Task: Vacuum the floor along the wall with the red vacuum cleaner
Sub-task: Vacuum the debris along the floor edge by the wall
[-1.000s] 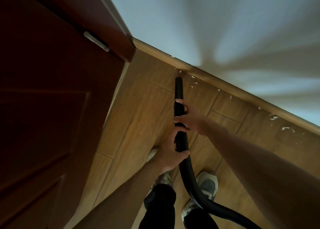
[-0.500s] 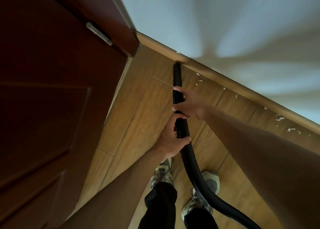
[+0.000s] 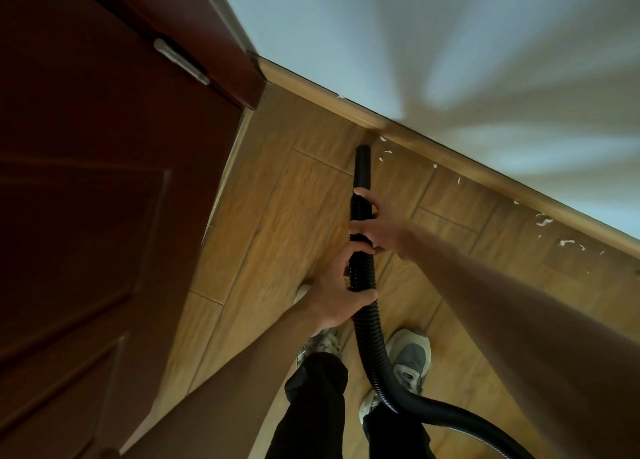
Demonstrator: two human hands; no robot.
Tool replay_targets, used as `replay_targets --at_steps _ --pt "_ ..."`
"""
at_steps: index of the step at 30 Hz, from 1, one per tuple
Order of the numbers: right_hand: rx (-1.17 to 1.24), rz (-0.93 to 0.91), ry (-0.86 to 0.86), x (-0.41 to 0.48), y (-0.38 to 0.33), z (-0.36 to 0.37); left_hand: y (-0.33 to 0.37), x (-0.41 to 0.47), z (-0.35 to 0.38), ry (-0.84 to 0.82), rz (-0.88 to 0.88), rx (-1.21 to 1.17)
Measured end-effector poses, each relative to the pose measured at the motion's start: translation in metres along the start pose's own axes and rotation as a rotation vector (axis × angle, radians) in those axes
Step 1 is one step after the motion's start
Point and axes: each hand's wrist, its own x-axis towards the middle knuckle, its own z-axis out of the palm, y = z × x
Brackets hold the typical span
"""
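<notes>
The black ribbed vacuum hose [image 3: 362, 268] stretches forward, smooth nozzle [image 3: 362, 167] aimed at the floor [image 3: 294, 198] near the baseboard [image 3: 485, 177].

hose [image 3: 362, 268] showing black, ribbed | floor [image 3: 277, 216] showing tan-brown wood grain in planks | wall [image 3: 381, 25] showing pale blue-white | skirting [image 3: 485, 181] showing light brown | door [image 3: 86, 181] showing dark red-brown | scraps [image 3: 543, 220] showing white | shoes [image 3: 410, 358] showing grey and white | trousers [image 3: 311, 406] showing black

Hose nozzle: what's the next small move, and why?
Probably swing the nozzle slightly right along the baseboard. The nearest white scraps lie just right of its tip, at the foot of the baseboard, and more trail further right. The left hand and right hand both grip the hose, so a small pivot should do.
</notes>
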Motion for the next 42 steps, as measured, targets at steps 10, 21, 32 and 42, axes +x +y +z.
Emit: replay_targets --at_steps 10,21,32,42 --pt "0.205 0.049 0.051 -0.015 0.036 0.008 -0.017 -0.013 0.009 -0.042 0.024 0.074" --pt "0.153 0.004 0.083 0.0 0.016 -0.008 -0.008 0.006 0.012 0.002 0.083 0.025" --pt "0.083 -0.019 0.062 0.003 0.007 -0.01 -0.005 0.013 0.009 0.007 0.071 0.009" --pt "0.142 0.026 0.111 -0.006 0.013 -0.027 0.0 0.018 0.02 -0.016 0.116 0.045"
